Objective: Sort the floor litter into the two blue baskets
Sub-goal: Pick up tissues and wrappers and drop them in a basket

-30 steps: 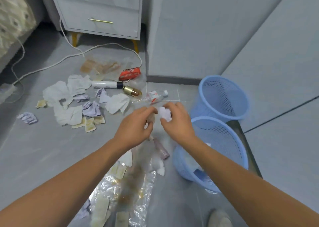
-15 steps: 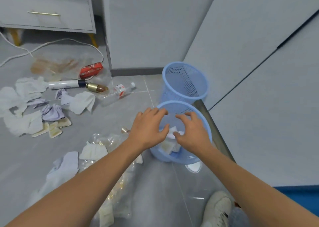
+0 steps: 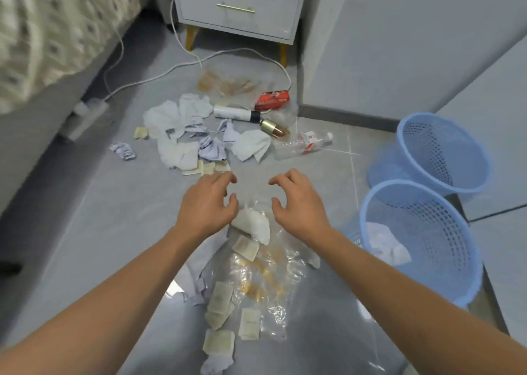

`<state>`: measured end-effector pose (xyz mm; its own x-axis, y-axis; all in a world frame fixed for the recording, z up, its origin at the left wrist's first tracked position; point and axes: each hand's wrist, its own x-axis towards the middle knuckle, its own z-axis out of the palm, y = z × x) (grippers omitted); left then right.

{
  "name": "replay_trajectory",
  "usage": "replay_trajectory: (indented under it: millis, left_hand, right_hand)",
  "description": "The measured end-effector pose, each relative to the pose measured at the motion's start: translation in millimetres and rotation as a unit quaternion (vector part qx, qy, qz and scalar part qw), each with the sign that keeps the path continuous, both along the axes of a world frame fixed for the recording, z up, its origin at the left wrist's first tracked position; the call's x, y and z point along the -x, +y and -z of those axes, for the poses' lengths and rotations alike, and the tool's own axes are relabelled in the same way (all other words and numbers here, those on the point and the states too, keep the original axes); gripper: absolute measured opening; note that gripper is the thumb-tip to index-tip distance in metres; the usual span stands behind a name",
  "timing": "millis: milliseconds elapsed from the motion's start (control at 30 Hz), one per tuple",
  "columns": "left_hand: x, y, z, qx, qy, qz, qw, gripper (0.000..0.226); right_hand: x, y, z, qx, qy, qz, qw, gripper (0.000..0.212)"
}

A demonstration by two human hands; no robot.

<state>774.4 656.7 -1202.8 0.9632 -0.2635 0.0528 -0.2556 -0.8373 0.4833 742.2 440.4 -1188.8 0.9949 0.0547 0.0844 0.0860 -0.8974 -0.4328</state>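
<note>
both my hands hang empty with loosely curled fingers; the crumpled white tissue (image 3: 252, 222) lies between them, just under my left hand (image 3: 206, 204), slightly nearer than my right hand (image 3: 298, 203).

Home bedroom: bed (image 3: 42, 32), nightstand (image 3: 242, 6)
</note>
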Motion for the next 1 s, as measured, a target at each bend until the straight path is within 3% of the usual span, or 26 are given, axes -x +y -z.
replay_trajectory:
  millis: [133,333,500,700,833,1000]
  left_hand:
    - [14.1,34.0,28.7,-0.002,0.020,-0.061,0.998,0.030]
    - [45.6,43.6,82.5,-0.058,0.093,-0.074,0.991,0.036]
    - [64.6,38.4,110.0,-0.099,0.125,-0.047,0.986,0.055]
    - [65.3,23.1,132.5,-0.154,0.106,-0.046,0.981,0.039]
    - [69.9,18.4,139.1,-0.131,0.083,-0.036,0.987,0.010]
    - [68.9,19.0,125.1,-0.096,0.050,-0.042,0.993,0.007]
  right_hand:
    - [-2.8,23.6,43.5,0.008,0.058,-0.047,0.997,0.036]
    - [4.6,29.8,105.6,0.070,0.147,-0.099,0.982,0.049]
    - [3.7,31.9,138.3,0.125,0.147,-0.139,0.971,0.064]
    - [-1.2,29.8,149.6,0.087,0.135,-0.116,0.980,0.049]
    - [-1.9,23.8,150.3,0.052,0.096,-0.123,0.986,0.035]
    - [-3.5,22.6,139.8,0.013,0.057,-0.139,0.989,0.025]
